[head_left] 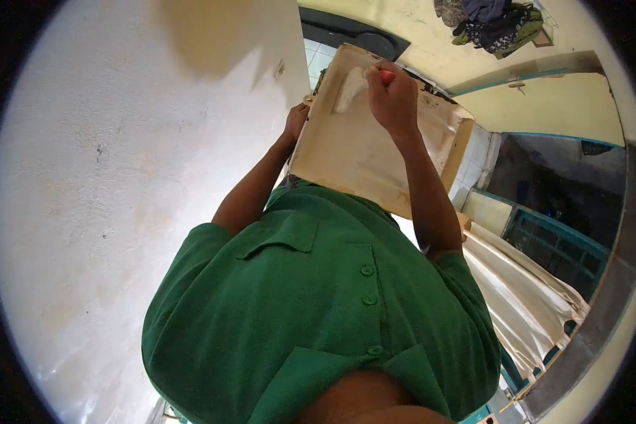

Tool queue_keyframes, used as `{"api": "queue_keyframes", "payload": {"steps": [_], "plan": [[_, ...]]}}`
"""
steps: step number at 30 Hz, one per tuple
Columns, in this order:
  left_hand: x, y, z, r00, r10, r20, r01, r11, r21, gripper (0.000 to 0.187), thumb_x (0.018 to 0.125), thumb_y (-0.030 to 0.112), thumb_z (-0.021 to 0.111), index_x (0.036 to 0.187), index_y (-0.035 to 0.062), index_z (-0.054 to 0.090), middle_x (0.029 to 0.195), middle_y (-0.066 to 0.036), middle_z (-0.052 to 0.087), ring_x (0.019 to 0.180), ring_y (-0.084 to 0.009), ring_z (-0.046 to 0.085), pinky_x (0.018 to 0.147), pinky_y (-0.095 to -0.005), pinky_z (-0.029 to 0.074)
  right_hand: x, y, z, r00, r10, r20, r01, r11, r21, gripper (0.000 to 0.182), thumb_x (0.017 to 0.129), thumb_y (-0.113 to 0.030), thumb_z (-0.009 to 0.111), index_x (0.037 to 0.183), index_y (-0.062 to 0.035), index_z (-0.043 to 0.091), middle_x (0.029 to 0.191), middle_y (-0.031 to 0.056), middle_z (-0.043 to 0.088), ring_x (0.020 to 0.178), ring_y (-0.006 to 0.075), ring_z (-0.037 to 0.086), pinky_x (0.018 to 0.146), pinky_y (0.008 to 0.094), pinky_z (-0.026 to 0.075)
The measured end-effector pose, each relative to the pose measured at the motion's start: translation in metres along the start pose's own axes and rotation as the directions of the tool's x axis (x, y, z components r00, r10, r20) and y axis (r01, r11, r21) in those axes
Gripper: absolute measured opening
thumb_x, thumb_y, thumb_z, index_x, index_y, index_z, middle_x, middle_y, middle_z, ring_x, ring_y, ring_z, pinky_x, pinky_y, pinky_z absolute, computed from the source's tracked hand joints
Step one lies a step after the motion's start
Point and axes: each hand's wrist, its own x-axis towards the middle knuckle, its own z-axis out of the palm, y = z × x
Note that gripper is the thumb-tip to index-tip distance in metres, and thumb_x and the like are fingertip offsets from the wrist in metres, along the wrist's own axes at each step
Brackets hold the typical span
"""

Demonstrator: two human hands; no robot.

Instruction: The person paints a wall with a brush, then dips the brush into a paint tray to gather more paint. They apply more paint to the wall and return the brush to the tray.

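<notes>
A cream-coloured shallow panel with raised edges (374, 166), like a tray or lid, is tilted in front of my green shirt. At its left edge my left hand (297, 121) is closed on the rim, close by a small ring-shaped tab (308, 99). Over the panel's upper part, my right hand (394, 102) makes a fist around something with a red end (386, 77); the rest of that thing is hidden, and I cannot tell its kind. A paler streak (348, 90) marks the panel's surface just left of this fist. Dark worn spots show along the far rim.
A white plastered wall (120, 177) rises close on my left. Beyond the panel lies a black ledge (360, 39) above white tiles. Clothes (498, 25) hang on the yellow wall at upper right. To the right are a blue-framed dark opening (544, 191) and a cream curtain (516, 290).
</notes>
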Motion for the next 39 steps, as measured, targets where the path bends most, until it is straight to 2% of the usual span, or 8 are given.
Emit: {"api": "queue_keyframes", "payload": {"steps": [8, 11, 17, 23, 25, 29, 33, 39], "plan": [[0.001, 0.017, -0.001, 0.972, -0.232, 0.029, 0.233, 0.954, -0.189, 0.021, 0.07, 0.018, 0.053, 0.08, -0.0002, 0.059, 0.079, -0.019, 0.057, 0.071, -0.0333, 0.056, 0.063, -0.0382, 0.046, -0.008, -0.002, -0.003, 0.999, -0.005, -0.035, 0.005, 1.0, 0.013, 0.019, 0.08, -0.018, 0.055, 0.073, -0.0008, 0.058, 0.055, 0.0114, 0.05, 0.05, 0.0156, 0.048, 0.051, 0.0302, 0.04], [0.003, 0.025, -0.002, 0.996, -0.005, -0.09, 0.008, 0.999, 0.035, 0.023, 0.069, 0.019, 0.054, 0.08, 0.0001, 0.059, 0.078, -0.019, 0.057, 0.071, -0.0346, 0.055, 0.064, -0.0397, 0.046, -0.01, 0.001, -0.002, 1.0, -0.012, -0.024, 0.012, 1.0, 0.007, 0.018, 0.08, -0.017, 0.054, 0.074, -0.0001, 0.059, 0.055, 0.0095, 0.05, 0.05, 0.0136, 0.047, 0.05, 0.0293, 0.039], [0.001, 0.043, -0.013, 0.998, 0.024, -0.061, -0.01, 0.976, 0.216, 0.022, 0.068, 0.02, 0.054, 0.077, -0.0004, 0.055, 0.077, -0.018, 0.056, 0.071, -0.0355, 0.055, 0.063, -0.0408, 0.045, -0.016, 0.021, -0.016, 0.993, 0.118, 0.028, -0.121, 0.968, 0.22, 0.017, 0.08, -0.021, 0.054, 0.087, -0.006, 0.06, 0.058, 0.0094, 0.055, 0.05, 0.0174, 0.054, 0.048, 0.0298, 0.043], [0.006, -0.001, 0.008, 0.996, 0.049, -0.067, -0.047, 0.998, 0.033, 0.023, 0.071, 0.02, 0.052, 0.079, -0.0011, 0.057, 0.075, -0.019, 0.057, 0.068, -0.0326, 0.055, 0.061, -0.038, 0.044, -0.057, 0.021, -0.07, 0.891, 0.407, 0.202, -0.44, 0.659, 0.611, 0.019, 0.083, -0.017, 0.048, 0.095, -0.005, 0.057, 0.059, 0.004, 0.052, 0.041, 0.0094, 0.044, 0.036, 0.0212, 0.032], [0.001, 0.007, 0.005, 0.989, -0.148, -0.019, 0.146, 0.986, -0.083, 0.024, 0.075, 0.021, 0.049, 0.08, -0.0014, 0.057, 0.073, -0.018, 0.058, 0.067, -0.0301, 0.056, 0.061, -0.0372, 0.043, -0.069, 0.025, -0.075, 0.861, 0.475, 0.179, -0.446, 0.539, 0.714, 0.02, 0.083, -0.015, 0.047, 0.095, -0.0023, 0.056, 0.055, 0.0006, 0.047, 0.036, 0.0085, 0.037, 0.034, 0.0212, 0.029], [-0.001, 0.024, 0.014, 0.887, -0.456, -0.076, 0.308, 0.705, -0.639, 0.031, 0.077, 0.025, 0.047, 0.084, -0.0022, 0.057, 0.066, -0.014, 0.057, 0.062, -0.0225, 0.054, 0.06, -0.0359, 0.042, -0.085, 0.04, -0.079, 0.84, 0.532, 0.104, -0.412, 0.501, 0.761, 0.018, 0.083, -0.018, 0.046, 0.089, -0.0028, 0.055, 0.057, 0.0014, 0.046, 0.036, 0.0078, 0.034, 0.034, 0.0214, 0.026], [-0.001, 0.052, -0.004, 0.912, -0.405, -0.064, 0.338, 0.83, -0.443, 0.032, 0.077, 0.021, 0.049, 0.098, -0.0012, 0.06, 0.07, -0.011, 0.059, 0.061, -0.0164, 0.054, 0.06, -0.0309, 0.044, -0.082, 0.041, -0.072, 0.882, 0.462, 0.097, -0.355, 0.515, 0.78, 0.019, 0.084, -0.02, 0.044, 0.085, -0.0036, 0.054, 0.056, 0.0007, 0.043, 0.037, 0.0064, 0.031, 0.034, 0.0208, 0.025], [-0.001, 0.057, -0.006, 0.887, -0.461, 0.008, 0.353, 0.668, -0.655, 0.037, 0.078, 0.015, 0.048, 0.111, 0.0009, 0.057, 0.085, -0.009, 0.064, 0.067, -0.0142, 0.057, 0.063, -0.0289, 0.046, -0.068, 0.032, -0.071, 0.906, 0.412, 0.102, -0.341, 0.563, 0.753, 0.019, 0.085, -0.019, 0.048, 0.081, -0.0022, 0.056, 0.058, 0.0, 0.049, 0.035, 0.0061, 0.036, 0.033, 0.0202, 0.026]]}}
